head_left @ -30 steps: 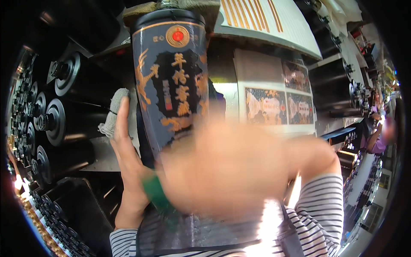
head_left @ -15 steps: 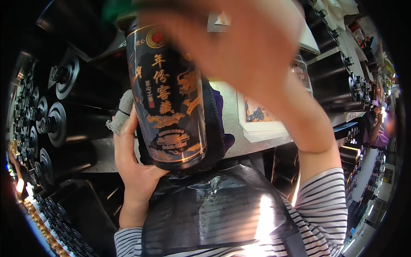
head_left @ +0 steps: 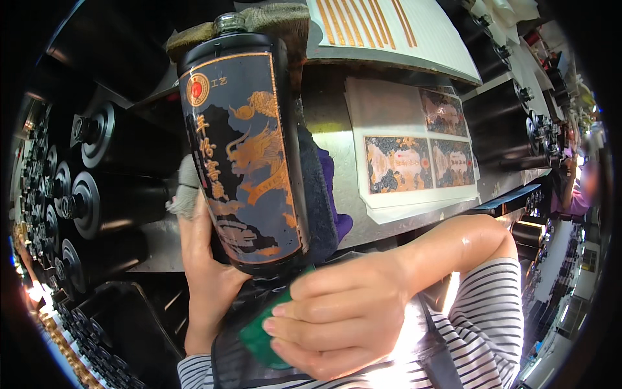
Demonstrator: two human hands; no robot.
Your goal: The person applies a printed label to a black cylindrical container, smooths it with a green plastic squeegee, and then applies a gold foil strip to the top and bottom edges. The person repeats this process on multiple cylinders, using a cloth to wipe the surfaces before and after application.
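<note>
A large black glass bottle (head_left: 249, 155) leans tilted in front of me, its neck pointing away. Its decal carries orange dragon figures, gold characters and a round red emblem. My left hand (head_left: 210, 259) grips the bottle along its left side and near its base. A grey cloth sleeve (head_left: 187, 188) covers a finger or thumb of that hand; the other fingers are hidden behind the bottle. Closer to my body, just below the bottle's base, my right hand (head_left: 343, 311) is closed around a flat green scraper (head_left: 262, 337), clear of the glass.
Printed decal sheets (head_left: 414, 162) lie on the metal table to the right. Behind them, a white board (head_left: 395, 39) holds several gold strips. Dark and purple cloth (head_left: 327, 194) sits beside the bottle. Black bottles (head_left: 120, 188) lie stacked at left, with more at right (head_left: 502, 123).
My right hand has swept from the bottle's top down toward my body with the green scraper. The bottle has turned, bringing the dragon and the decal's right edge into view.
</note>
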